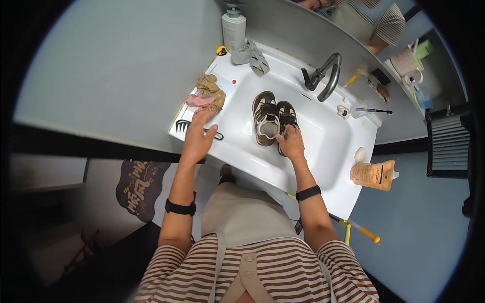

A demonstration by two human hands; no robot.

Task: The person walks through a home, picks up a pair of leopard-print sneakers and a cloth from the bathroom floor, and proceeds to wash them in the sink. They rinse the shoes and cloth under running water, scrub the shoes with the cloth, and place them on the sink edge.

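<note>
Two dark brown and cream sneakers stand side by side in the white sink basin, the left shoe and the right shoe. My right hand is at the heel of the right shoe, with thumb and fingers about its collar; whether it grips is not clear. My left hand reaches over the sink's left ledge, fingers apart, beside a crumpled tan and pink cloth. Its fingertips overlap the cloth's lower edge. Partly under this hand lies a black wide-toothed comb.
A curved metal faucet rises behind the basin. Along the back left are a pump bottle and a grey cloth. A clear cup with a toothbrush, an orange refill pouch and a white oval object sit at right.
</note>
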